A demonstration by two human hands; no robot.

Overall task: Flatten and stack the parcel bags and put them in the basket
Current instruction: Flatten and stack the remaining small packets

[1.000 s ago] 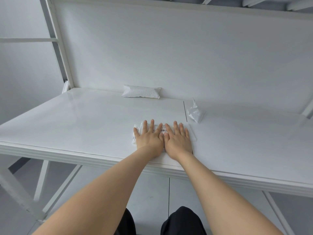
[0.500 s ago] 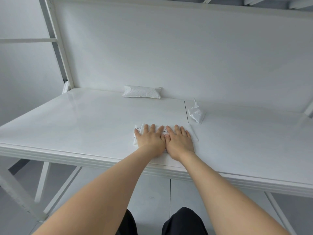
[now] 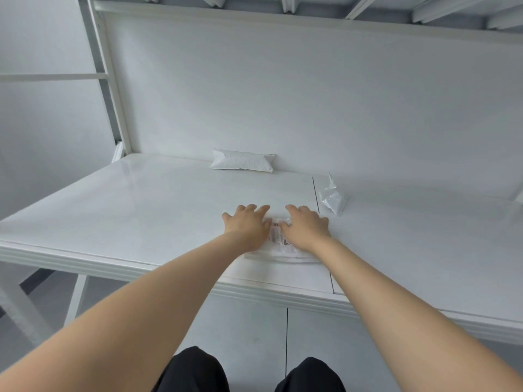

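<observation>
While the left hand [image 3: 246, 225] and right hand [image 3: 307, 228] press the labelled bag [image 3: 278, 237] flat, fingers [image 3: 261, 209] spread, the puffy bag [image 3: 242, 163] and crumpled bag [image 3: 332, 198] wait.

printed shipping label [image 3: 278, 235] with barcode on parcel bag [image 3: 283, 248], print too small to read

A flat white plastic bag [image 3: 278, 240] lies near the white table's [image 3: 141, 207] front edge, a puffy white padded bag [image 3: 243, 164] at the back edge. A crumpled white bag [image 3: 333, 198] lies between them, rightward.
</observation>
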